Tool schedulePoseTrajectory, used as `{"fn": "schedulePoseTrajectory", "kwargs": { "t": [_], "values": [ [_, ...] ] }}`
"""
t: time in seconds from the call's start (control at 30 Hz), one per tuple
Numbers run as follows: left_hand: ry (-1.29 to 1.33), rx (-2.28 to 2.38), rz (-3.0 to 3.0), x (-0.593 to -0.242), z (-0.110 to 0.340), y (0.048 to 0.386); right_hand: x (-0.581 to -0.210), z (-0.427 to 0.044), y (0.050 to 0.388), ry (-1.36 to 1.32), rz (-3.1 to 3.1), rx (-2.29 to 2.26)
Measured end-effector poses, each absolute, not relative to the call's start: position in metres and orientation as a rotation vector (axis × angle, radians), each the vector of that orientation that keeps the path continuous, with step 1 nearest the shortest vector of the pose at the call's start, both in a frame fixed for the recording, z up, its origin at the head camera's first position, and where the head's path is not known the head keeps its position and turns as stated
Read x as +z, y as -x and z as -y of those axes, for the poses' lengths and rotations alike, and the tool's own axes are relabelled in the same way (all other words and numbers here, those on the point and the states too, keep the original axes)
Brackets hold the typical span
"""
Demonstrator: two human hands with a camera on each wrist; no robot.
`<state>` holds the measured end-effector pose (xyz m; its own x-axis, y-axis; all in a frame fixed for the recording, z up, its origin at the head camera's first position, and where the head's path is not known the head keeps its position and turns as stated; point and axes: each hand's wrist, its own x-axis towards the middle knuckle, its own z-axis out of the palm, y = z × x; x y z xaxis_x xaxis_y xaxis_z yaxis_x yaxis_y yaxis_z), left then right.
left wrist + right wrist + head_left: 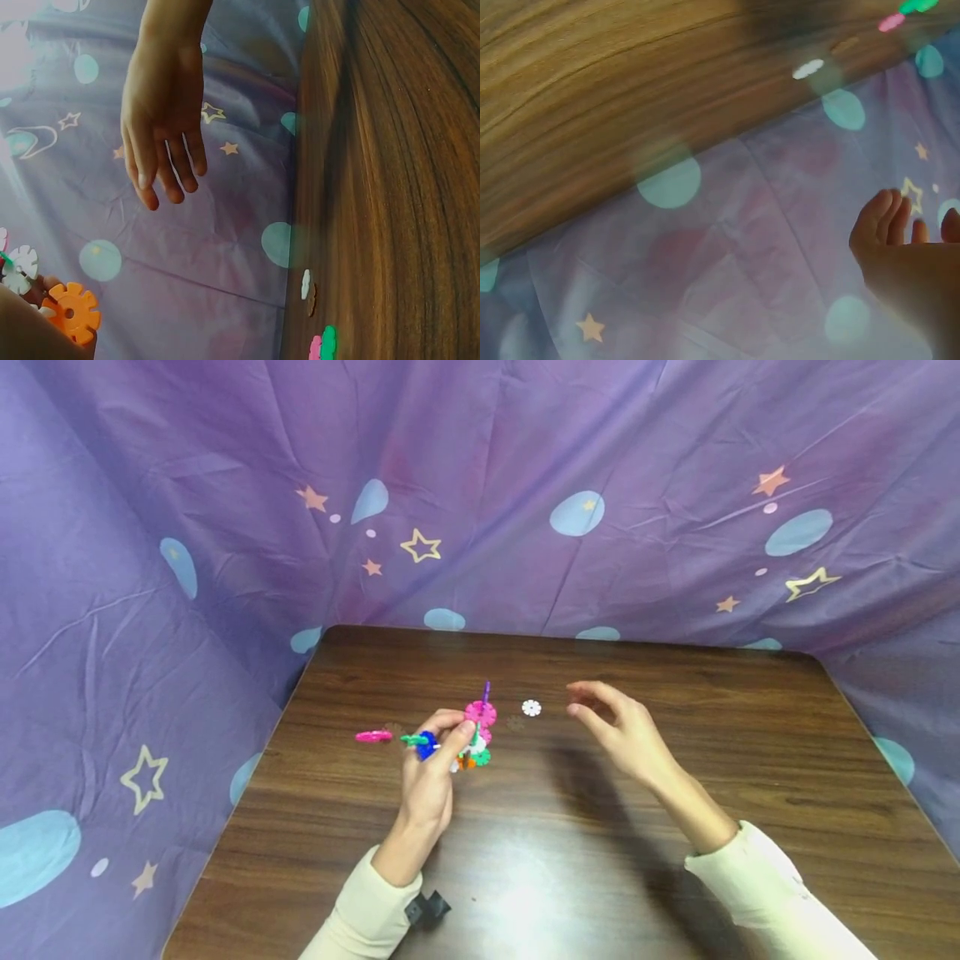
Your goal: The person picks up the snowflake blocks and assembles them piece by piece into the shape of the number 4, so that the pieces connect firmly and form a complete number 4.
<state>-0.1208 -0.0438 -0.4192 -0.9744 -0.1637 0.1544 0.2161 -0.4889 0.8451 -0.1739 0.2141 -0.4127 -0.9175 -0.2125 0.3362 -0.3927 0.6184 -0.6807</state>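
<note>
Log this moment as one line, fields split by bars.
left hand: holds joined discs | right hand: empty, above table | white disc: on table, between hands

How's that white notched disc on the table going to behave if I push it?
The white disc looks thin and small, so probably light. Lying flat, it should slide rather than roll. The tabletop shines, so resistance may be low.

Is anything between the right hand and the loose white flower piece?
Nothing visible: only tabletop shows between the right hand and the white piece. The brown piece and the colored pieces in the left hand are beyond it.
</note>
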Motion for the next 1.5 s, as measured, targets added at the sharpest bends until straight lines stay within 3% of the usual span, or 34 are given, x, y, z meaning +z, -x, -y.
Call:
{"fn": "schedulePoseTrajectory", "kwargs": {
  "t": [0.63, 1.1, 1.5],
  "values": [
    [0.081, -2.54, 1.446, -0.416, 0.045, 0.119, -0.473, -0.196, 0.225, -0.092, 2.759, 1.304],
    [0.05, -2.552, 1.442, -0.422, 0.047, 0.121, -0.499, -0.176, 0.25, -0.049, 2.846, 1.192],
    [0.012, -2.519, 1.439, -0.42, 0.051, 0.12, -0.502, -0.169, 0.256, -0.163, 2.844, 1.13]
  ]
}}
